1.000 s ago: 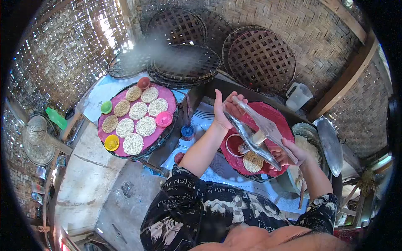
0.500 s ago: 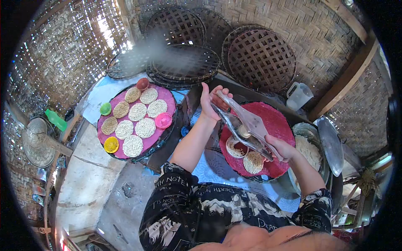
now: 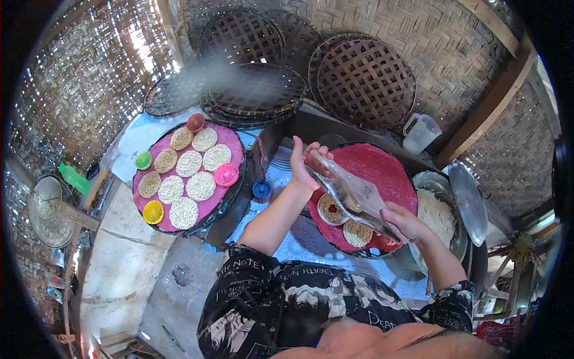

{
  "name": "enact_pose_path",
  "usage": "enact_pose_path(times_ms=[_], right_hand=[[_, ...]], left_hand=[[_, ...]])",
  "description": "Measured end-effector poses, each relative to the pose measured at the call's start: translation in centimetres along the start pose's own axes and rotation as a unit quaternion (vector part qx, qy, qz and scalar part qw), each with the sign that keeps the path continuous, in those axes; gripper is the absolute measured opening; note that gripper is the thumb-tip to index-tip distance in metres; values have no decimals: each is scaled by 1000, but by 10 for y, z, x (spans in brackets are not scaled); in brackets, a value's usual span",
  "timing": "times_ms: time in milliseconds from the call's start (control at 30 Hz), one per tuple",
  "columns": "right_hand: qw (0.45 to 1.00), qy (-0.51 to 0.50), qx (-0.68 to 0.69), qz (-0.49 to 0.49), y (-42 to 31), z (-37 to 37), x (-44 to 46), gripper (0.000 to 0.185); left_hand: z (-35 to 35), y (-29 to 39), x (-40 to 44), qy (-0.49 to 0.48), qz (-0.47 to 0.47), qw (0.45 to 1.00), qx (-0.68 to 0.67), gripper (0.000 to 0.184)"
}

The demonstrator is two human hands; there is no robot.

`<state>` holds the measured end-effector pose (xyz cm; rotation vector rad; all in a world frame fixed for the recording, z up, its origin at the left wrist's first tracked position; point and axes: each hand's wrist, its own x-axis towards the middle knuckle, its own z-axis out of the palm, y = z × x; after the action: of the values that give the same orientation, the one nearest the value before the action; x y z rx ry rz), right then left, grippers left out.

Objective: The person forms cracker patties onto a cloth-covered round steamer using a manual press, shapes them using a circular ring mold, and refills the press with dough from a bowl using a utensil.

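Between my hands is a long, flat, pale pinkish-grey tool [image 3: 365, 190] with a glossy dark lower side; its exact kind I cannot make out. My left hand [image 3: 306, 161] supports its upper end, thumb stretched up and fingers behind it. At the lower right end, my right hand [image 3: 406, 221] grips it. Beneath it lies a round tray with a red sheet [image 3: 382, 164]. A pale ring mold [image 3: 323, 209] with grains inside, dark red showing at its middle, sits on the sheet. A round grain cake [image 3: 357, 233] lies beside the ring.
To the left, a pink-covered tray [image 3: 230, 134] bears several grain cakes and colored cups. A blue cup [image 3: 261, 190] stands between the trays. At right are a basin of pale grains [image 3: 435, 215], a metal lid [image 3: 468, 203] and a plastic jug [image 3: 421, 133]. Woven trays [image 3: 366, 81] lean behind.
The tool's two long sides, apart before, now look closer together. More grains show inside the ring. The view has shifted slightly, and the blue cup shows more fully.
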<state>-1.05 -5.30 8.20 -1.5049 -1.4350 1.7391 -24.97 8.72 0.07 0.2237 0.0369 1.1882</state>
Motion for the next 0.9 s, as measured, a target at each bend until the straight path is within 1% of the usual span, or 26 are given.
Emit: enact_pose_path(times_ms=[67,133,167,300,400,467,500,600,633,667,700,733,767,800,867,900], right_hand=[[999,-14,10,27,-1,8,-2,49],[1000,-9,-4,0,-1,14,4,47],[1000,1,-22,-17,3,13,10,46],[989,48,-119,-77,4,10,15,46],[985,62,-137,-83,6,8,6,47],[994,42,-96,-22,4,9,-4,47],[997,32,-73,7,2,10,-9,47],[997,9,74,-30,-17,3,-24,47],[991,23,87,-97,-18,1,-22,48],[990,22,87,-113,-21,1,-20,49],[987,21,88,-131,-26,4,-16,50],[984,23,90,-149,-30,9,-12,51],[983,60,42,-167,-31,21,-1,55],[988,18,32,-151,-36,30,0,60],[965,-32,12,-259,-22,29,34,63],[976,-18,-4,-216,-18,27,44,59]], left_hand=[[4,6,-6,11,-1,1000,2,48],[10,15,-6,7,4,1000,10,48],[15,17,-5,45,17,999,22,50],[8,19,6,14,15,1000,12,53],[-1,8,10,15,7,1000,5,58],[-2,2,8,19,-7,1000,-2,58],[5,3,6,1,-16,1000,13,60],[42,11,-9,-47,-46,996,58,77],[36,17,-7,-156,-68,984,57,83],[36,15,-8,-191,-49,952,233,81],[35,11,-13,-222,-29,888,402,81],[34,7,-19,-249,-8,792,558,82],[32,-3,-29,-196,61,742,639,73],[31,-13,-39,-141,131,680,708,65],[32,-10,-47,80,76,717,689,44],[25,-2,-54,92,102,681,719,39]])
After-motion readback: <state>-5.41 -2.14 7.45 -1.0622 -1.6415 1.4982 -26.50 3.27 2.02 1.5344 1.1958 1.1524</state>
